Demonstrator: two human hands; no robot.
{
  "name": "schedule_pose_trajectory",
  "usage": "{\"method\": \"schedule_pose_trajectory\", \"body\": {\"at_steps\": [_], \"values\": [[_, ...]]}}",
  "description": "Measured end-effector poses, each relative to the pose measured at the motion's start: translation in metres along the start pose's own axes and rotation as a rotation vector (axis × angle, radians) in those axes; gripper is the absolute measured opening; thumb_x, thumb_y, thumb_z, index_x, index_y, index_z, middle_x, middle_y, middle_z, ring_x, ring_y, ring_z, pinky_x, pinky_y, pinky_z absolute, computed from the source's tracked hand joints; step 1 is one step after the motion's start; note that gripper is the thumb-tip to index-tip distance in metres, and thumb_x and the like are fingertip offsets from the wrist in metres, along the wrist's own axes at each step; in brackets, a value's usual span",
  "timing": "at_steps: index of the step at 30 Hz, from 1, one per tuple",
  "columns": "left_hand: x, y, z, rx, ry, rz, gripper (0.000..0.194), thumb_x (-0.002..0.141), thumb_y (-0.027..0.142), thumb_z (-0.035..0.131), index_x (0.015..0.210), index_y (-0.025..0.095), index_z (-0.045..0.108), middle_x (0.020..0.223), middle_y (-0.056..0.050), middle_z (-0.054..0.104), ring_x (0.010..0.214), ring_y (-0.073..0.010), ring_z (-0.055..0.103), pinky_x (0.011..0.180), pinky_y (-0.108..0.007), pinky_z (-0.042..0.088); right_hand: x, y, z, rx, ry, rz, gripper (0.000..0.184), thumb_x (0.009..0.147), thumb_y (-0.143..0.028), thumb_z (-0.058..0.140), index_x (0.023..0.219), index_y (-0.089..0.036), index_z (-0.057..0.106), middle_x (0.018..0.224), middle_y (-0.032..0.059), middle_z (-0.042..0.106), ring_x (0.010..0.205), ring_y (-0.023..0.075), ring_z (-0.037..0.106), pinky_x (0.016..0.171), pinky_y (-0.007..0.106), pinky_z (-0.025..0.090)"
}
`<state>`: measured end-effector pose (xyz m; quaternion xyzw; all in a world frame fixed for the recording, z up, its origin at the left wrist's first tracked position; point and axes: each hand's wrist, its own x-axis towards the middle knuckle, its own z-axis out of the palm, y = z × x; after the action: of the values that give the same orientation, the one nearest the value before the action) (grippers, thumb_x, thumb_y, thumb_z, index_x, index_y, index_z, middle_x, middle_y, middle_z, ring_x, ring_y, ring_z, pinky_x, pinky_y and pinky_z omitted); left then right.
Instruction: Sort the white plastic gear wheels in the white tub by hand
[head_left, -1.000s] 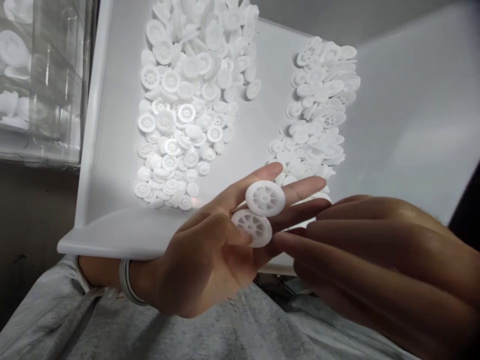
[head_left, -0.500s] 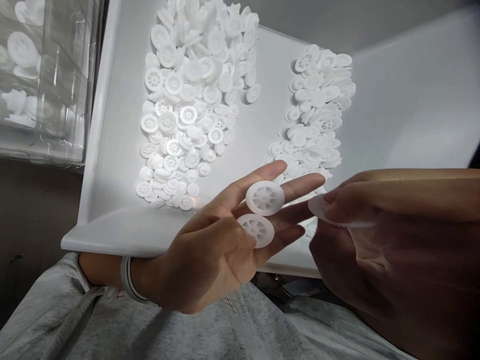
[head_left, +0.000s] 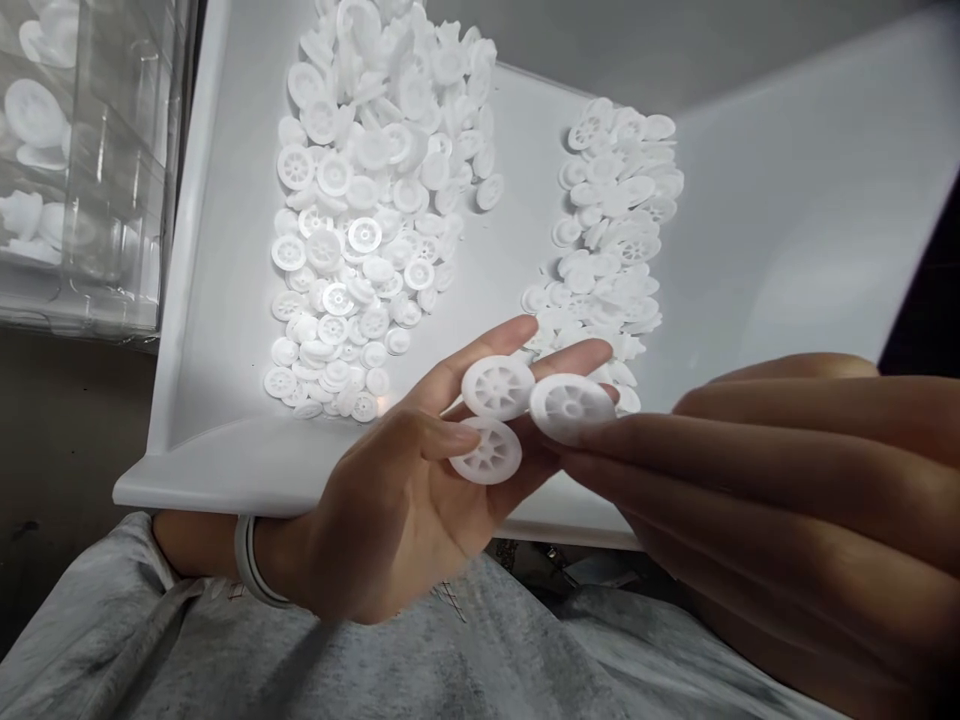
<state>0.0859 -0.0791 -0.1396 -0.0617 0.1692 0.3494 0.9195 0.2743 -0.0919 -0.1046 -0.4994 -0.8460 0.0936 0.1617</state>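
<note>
My left hand (head_left: 420, 510) is turned palm up, its fingers spread under two white spoked plastic wheels. One wheel (head_left: 499, 387) rests across the fingers; the thumb presses on the lower wheel (head_left: 491, 458). From the right, my right hand (head_left: 757, 480) pinches a third white plastic wheel (head_left: 571, 403) by its near edge. That wheel is tilted, its spoked face towards me, beside the upper wheel and over the left fingertips. Whether it touches the left hand I cannot tell.
Both hands are above the near side of a white tray (head_left: 240, 445). A large heap of white wheels (head_left: 375, 200) lies on its left and a smaller heap (head_left: 615, 230) on its right. At far left stands a clear plastic box (head_left: 120, 180) with white parts inside.
My right hand has turned the third wheel so its spoked face shows and brought it left, beside the two wheels in my left hand. The whole view has shifted slightly.
</note>
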Motion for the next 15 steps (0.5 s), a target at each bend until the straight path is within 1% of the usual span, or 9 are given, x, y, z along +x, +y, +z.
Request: {"method": "schedule_pose_trajectory", "body": {"at_steps": [3, 4, 6, 9, 11, 13, 14, 15], "values": [[0.000, 0.000, 0.000, 0.030, 0.002, 0.019, 0.077, 0.091, 0.024, 0.054, 0.162, 0.026, 0.024, 0.159, -0.001, 0.045, 0.149, -0.0172, 0.042, 0.125, -0.030, 0.034, 0.005, -0.003, 0.001, 0.007, 0.010, -0.189, 0.021, 0.100, -0.019, 0.051, 0.104, -0.031, 0.068, 0.107, 0.0033, 0.073, 0.089, 0.0226, 0.067, 0.064, 0.048, 0.052], [-0.001, 0.000, 0.000, 0.032, 0.005, 0.032, 0.075, 0.091, 0.024, 0.053, 0.161, 0.026, 0.025, 0.158, -0.002, 0.046, 0.148, -0.0169, 0.043, 0.124, -0.029, 0.035, 0.005, -0.003, 0.002, 0.001, 0.014, -0.250, 0.021, 0.101, -0.017, 0.049, 0.103, -0.027, 0.068, 0.111, 0.0052, 0.073, 0.090, 0.0225, 0.067, 0.064, 0.048, 0.052], [-0.001, -0.001, 0.000, 0.028, 0.015, 0.055, 0.072, 0.092, 0.024, 0.053, 0.160, 0.024, 0.028, 0.157, -0.002, 0.048, 0.146, -0.0160, 0.046, 0.122, -0.027, 0.038, 0.005, 0.001, 0.002, -0.017, 0.032, -0.315, 0.022, 0.102, -0.019, 0.046, 0.100, -0.024, 0.068, 0.115, 0.0080, 0.072, 0.092, 0.0234, 0.066, 0.063, 0.049, 0.051], [-0.001, -0.001, 0.001, 0.032, 0.015, 0.060, 0.074, 0.092, 0.025, 0.053, 0.161, 0.025, 0.026, 0.157, -0.001, 0.048, 0.146, -0.0168, 0.046, 0.121, -0.027, 0.039, 0.003, 0.009, 0.001, -0.027, 0.030, -0.366, 0.023, 0.103, -0.022, 0.045, 0.102, -0.024, 0.067, 0.116, 0.0101, 0.072, 0.094, 0.0248, 0.067, 0.061, 0.049, 0.052], [-0.001, -0.001, 0.002, 0.037, 0.023, 0.057, 0.078, 0.092, 0.025, 0.053, 0.162, 0.026, 0.021, 0.158, -0.001, 0.047, 0.147, -0.0182, 0.045, 0.122, -0.028, 0.038, 0.003, 0.013, 0.000, -0.032, -0.008, -0.387, 0.022, 0.102, -0.018, 0.045, 0.106, -0.020, 0.067, 0.118, 0.0131, 0.071, 0.098, 0.0260, 0.067, 0.062, 0.049, 0.052], [-0.001, -0.001, 0.003, 0.037, 0.030, 0.055, 0.079, 0.093, 0.026, 0.052, 0.163, 0.026, 0.017, 0.159, -0.001, 0.046, 0.147, -0.0187, 0.045, 0.122, -0.029, 0.038, 0.002, 0.013, -0.001, -0.034, -0.007, -0.422, 0.022, 0.101, -0.016, 0.047, 0.108, -0.017, 0.067, 0.118, 0.0151, 0.070, 0.101, 0.0264, 0.066, 0.064, 0.049, 0.052], [-0.001, -0.001, 0.003, 0.036, 0.030, 0.058, 0.079, 0.093, 0.026, 0.051, 0.163, 0.027, 0.015, 0.158, -0.001, 0.047, 0.146, -0.0185, 0.045, 0.121, -0.029, 0.039, 0.002, 0.011, -0.001, -0.037, -0.003, -0.398, 0.021, 0.101, -0.016, 0.048, 0.109, -0.019, 0.067, 0.118, 0.0130, 0.070, 0.102, 0.0253, 0.066, 0.067, 0.048, 0.052], [-0.001, -0.002, 0.003, 0.035, 0.029, 0.060, 0.078, 0.094, 0.026, 0.051, 0.164, 0.027, 0.015, 0.158, -0.001, 0.047, 0.146, -0.0180, 0.046, 0.121, -0.028, 0.039, 0.002, 0.008, -0.001, -0.043, -0.004, -0.329, 0.021, 0.102, -0.019, 0.048, 0.111, -0.023, 0.067, 0.118, 0.0091, 0.071, 0.102, 0.0236, 0.065, 0.070, 0.048, 0.052]]}}
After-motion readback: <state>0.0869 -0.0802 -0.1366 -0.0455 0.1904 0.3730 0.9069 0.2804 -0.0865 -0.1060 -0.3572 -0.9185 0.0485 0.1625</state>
